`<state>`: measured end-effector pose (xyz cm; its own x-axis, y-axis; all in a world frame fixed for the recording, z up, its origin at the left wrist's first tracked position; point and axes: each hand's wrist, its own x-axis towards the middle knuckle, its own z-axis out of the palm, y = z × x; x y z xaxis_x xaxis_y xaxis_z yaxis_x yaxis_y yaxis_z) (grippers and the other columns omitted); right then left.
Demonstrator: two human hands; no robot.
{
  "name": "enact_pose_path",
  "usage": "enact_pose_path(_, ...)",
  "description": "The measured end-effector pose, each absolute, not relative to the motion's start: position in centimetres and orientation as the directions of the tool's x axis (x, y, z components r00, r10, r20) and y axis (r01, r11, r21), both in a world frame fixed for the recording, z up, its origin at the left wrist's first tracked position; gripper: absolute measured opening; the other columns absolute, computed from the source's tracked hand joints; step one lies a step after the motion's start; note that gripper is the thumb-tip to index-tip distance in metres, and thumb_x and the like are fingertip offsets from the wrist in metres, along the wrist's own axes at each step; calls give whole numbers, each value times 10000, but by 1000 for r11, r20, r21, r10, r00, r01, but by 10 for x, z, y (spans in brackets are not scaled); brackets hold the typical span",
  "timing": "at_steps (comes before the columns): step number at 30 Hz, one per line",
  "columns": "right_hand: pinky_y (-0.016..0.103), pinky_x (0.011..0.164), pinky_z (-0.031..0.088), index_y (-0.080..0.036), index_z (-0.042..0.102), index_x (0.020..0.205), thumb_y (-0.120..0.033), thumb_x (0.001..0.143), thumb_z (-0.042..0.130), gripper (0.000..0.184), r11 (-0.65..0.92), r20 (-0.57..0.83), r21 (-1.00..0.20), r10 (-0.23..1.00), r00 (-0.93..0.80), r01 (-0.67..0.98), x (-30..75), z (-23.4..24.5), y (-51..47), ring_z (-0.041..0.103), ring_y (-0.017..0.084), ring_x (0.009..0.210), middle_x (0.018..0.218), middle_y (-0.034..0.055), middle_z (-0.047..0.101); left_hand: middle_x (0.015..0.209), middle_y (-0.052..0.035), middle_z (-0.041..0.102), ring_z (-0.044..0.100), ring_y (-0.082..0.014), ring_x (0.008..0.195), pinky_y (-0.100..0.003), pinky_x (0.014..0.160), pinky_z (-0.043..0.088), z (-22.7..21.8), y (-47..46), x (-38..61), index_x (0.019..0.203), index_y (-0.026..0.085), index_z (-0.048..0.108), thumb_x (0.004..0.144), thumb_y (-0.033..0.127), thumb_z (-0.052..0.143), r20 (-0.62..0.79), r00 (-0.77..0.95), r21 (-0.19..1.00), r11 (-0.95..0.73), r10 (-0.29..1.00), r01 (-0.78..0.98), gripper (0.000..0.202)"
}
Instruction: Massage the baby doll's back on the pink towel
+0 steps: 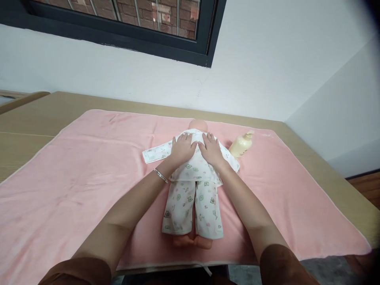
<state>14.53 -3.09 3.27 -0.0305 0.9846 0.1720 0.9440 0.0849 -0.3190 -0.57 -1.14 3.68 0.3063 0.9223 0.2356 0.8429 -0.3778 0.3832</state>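
Note:
A baby doll lies on a pink blanket, head toward the wall and feet toward me. It wears a white printed top with long sleeves and matching trousers; its bare feet show below the hems. My left hand rests flat on the left side of the doll's upper body, fingers stretched out. On the right side lies my right hand, also flat with fingers spread. The thumbs almost meet in the middle. Neither hand grips anything; cloth beneath the palms is hidden.
A cream pump bottle stands tilted in view just right of the doll's sleeve. The blanket covers most of a wooden table, which meets a white wall. A dark-framed window is above. The table's front edge is close to me.

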Motion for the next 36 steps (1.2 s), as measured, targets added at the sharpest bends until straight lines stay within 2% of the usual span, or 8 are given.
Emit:
enact_pose_path(6,520,1234,110,-143,319,1549,-420,1041,265,582,100,256,-355,967,-7,930,145,19,-29,136,282,1542,1638,157,228,1625,-137,307,231,-270,1537,-596,1252,152,21,-5,-2,1511,179,366,987,425,290,257,283,443,-373,924,815,583)
enact_pose_path(13,548,1232,115,-133,345,1537,-431,1030,312,589,125,283,-437,959,4,891,142,27,-33,124,299,1543,1638,160,223,1615,-87,346,256,-227,1532,-559,1272,126,10,-3,-2,1484,225,416,989,380,283,321,231,533,-377,919,758,535)
enact_pose_path(16,539,1240,92,-152,313,1553,-406,1028,316,583,200,367,-417,929,-37,887,133,34,-39,72,267,1554,1656,127,173,1592,-93,389,265,-221,1529,-530,1281,127,6,-4,-3,1480,196,411,990,366,270,368,186,604,-386,911,697,538)
enact_pose_path(20,526,1245,104,-175,485,1465,-337,1038,287,498,296,325,-348,928,-182,889,123,37,-46,172,262,1536,1616,101,311,1555,-139,436,315,-236,1506,-488,1277,185,2,-9,-4,1482,127,379,984,372,267,455,53,670,-381,889,637,566)
enact_pose_path(22,516,1243,136,-174,526,1436,-329,1038,286,489,307,278,-351,936,-215,885,123,38,-48,213,266,1525,1596,100,354,1541,-150,452,334,-245,1495,-484,1271,208,0,-12,-4,1476,117,376,983,379,263,486,4,678,-380,874,629,570)
enact_pose_path(26,478,1248,153,-159,444,1495,-316,1033,287,513,278,345,-371,927,-146,886,125,39,-48,195,230,1533,1622,106,294,1527,-151,466,337,-239,1490,-481,1269,218,-4,-12,-3,1463,119,388,989,386,239,512,-24,676,-385,859,629,564)
enact_pose_path(33,488,1247,147,-147,423,1507,-332,1018,341,530,281,343,-371,927,-150,885,127,32,-46,185,244,1535,1627,127,274,1504,-144,493,329,-225,1494,-466,1272,208,-6,-11,-2,1445,116,414,1003,390,209,534,-26,670,-404,845,623,559)
enact_pose_path(36,491,1244,153,-136,411,1512,-321,1018,325,535,257,366,-364,923,-116,895,127,31,-45,177,246,1537,1628,135,268,1553,-140,429,274,-230,1519,-478,1264,223,-6,-12,-2,1440,136,423,1005,407,208,559,-40,647,-406,828,645,556)
